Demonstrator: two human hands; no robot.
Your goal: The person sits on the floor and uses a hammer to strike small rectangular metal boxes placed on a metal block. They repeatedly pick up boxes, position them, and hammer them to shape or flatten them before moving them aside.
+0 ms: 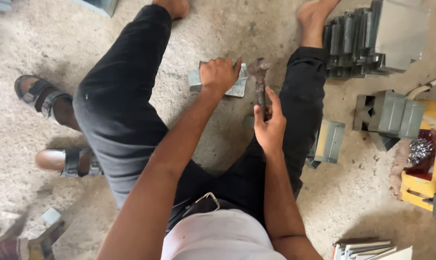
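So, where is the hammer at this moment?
In the head view, the hammer is in the right hand, just right of the metal bracket that the left hand presses to the floor.

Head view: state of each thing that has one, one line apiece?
left hand: pressed on metal bracket, fingers curled over it
metal bracket: flat on the floor, held down
right hand: closed on hammer handle
hammer: gripped, head beside the bracket
stacked brackets: packed upright in a row
loose bracket: open side up, untouched
sandals: off the feet
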